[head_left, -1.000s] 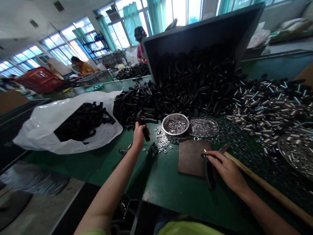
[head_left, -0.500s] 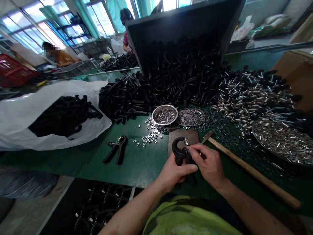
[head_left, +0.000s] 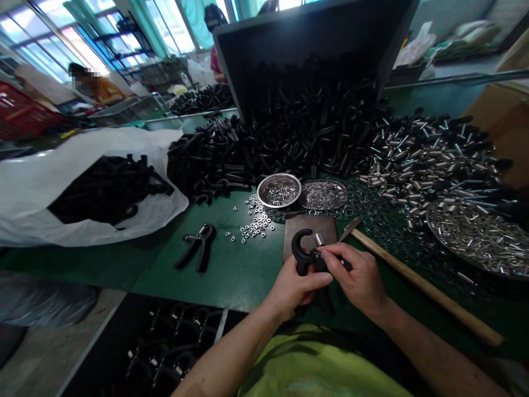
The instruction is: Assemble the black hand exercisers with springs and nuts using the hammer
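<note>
Gripping a black hand-grip exerciser (head_left: 303,255) just above the green workbench (head_left: 231,275), both hands are closed on it. The left hand (head_left: 293,292) wraps its lower body with the fingers curled round, while the right hand (head_left: 359,278) pinches in from the side, thumb and fingers tight against the part beside a silver coil spring (head_left: 318,239). That spring stands up next to the hooked handle end, and the fingers hide exactly where it seats.

Directly beyond the grip lies a flat brown plate (head_left: 308,237), with a hammer (head_left: 413,281) just to the right, its long wooden handle running toward the lower right. A second black exerciser (head_left: 197,247) lies on the bench to the left, near scattered steel nuts (head_left: 258,223).

Farther beyond the grip sit a steel bowl (head_left: 279,190) and a shallow dish (head_left: 323,194), both full of small parts – and behind them, black handles (head_left: 314,121) spill from a tilted dark bin (head_left: 314,33). A white plastic bag (head_left: 95,187) of black parts lies far left.
</note>
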Motion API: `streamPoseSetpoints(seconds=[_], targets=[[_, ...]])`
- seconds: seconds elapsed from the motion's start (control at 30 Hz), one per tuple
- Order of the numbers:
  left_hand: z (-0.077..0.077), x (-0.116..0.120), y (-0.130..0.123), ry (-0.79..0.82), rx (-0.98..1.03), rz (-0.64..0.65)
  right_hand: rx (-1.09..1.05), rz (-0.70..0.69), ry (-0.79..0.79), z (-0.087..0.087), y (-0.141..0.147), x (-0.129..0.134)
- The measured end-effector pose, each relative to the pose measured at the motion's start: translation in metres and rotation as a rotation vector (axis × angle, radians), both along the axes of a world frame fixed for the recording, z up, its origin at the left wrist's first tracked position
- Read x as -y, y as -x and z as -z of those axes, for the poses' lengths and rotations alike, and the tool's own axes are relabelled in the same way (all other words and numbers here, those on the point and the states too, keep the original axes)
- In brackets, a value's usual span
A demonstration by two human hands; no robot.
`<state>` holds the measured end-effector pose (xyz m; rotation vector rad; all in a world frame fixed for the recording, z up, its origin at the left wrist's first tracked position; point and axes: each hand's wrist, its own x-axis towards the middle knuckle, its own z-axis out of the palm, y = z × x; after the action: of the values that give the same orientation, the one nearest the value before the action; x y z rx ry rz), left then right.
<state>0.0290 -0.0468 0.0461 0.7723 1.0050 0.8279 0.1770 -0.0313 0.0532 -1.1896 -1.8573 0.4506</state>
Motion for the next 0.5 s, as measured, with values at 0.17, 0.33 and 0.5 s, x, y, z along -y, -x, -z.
streamPoseSetpoints(seconds=[0.17,0.33,0.5], targets=[[-0.004,-0.005,0.010,-0.013,-0.096,0.143,0.023,-0.063,0.030,0.003,-0.002,0.006],[0.001,-0.005,0.012,0.018,-0.136,0.123,-0.007,-0.021,0.108,0.010,0.005,0.010],[0.007,-0.008,0.016,-0.002,0.007,0.016,0.057,-0.176,0.015,0.013,0.000,0.001]])
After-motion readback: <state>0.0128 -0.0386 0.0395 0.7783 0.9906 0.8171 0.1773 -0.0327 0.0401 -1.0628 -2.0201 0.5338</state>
